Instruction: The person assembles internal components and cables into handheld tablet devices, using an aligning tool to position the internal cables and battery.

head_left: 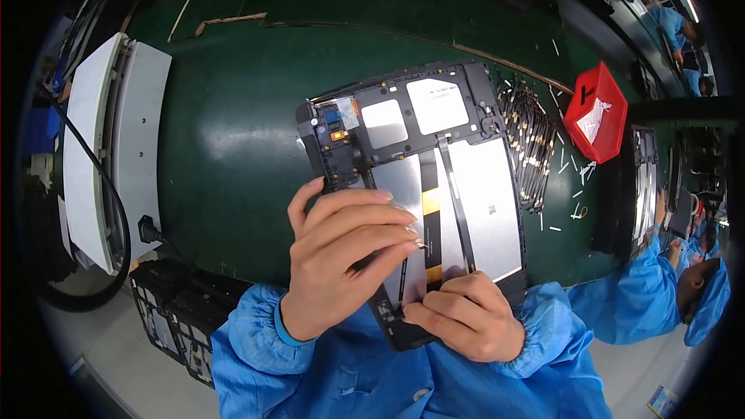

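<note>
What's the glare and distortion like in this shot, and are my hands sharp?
Head view: pale glare on the green table, left of the opened device; head view: fisheye bending toward the black rim, where the co-worker at right looks tilted; head view: left hand and right hand look fairly sharp, with no obvious motion blur.

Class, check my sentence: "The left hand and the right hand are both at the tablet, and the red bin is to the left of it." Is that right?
Not quite: the head view shows the red bin to the right of the tablet. The left hand and right hand are both at it.
</note>
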Demonstrator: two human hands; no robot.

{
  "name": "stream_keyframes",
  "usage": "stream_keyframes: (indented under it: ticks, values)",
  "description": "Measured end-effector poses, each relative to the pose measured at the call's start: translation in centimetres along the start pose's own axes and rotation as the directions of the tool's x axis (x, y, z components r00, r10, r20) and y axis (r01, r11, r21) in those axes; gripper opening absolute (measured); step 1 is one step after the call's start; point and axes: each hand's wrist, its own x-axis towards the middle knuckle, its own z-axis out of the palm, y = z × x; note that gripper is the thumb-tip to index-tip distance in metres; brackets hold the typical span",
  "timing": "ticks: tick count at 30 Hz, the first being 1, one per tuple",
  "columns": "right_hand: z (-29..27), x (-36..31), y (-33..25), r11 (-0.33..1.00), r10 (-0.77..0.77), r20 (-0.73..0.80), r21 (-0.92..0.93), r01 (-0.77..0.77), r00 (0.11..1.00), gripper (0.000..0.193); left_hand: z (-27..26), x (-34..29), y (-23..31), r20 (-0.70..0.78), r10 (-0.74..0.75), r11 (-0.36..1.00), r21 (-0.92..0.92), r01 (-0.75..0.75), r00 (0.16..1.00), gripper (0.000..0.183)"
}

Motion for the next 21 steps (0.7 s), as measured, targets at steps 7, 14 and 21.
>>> stream_keyframes:
  ticks: [7,14,21]
  values:
    - [-0.2,0.2,-0.2,1.000,0.024,0.008,-0.001,-0.024,1.000,0.023,-0.1,0.1,0.0,0.005,0.001,1.000,-0.003,-0.001,1.000,0.011]
    - [-0.1,0.3,-0.5,0.998,0.032,0.002,-0.046,-0.032,0.999,0.015,-0.2,0.1,0.4,0.007,-0.018,0.999,-0.033,0.018,1.000,0.014]
    - [-0.8,0.2,-0.8,0.993,0.070,0.067,-0.098,-0.063,0.995,0.014,0.1,-0.6,-1.0,-0.041,0.019,0.986,-0.165,-0.025,0.999,0.036]
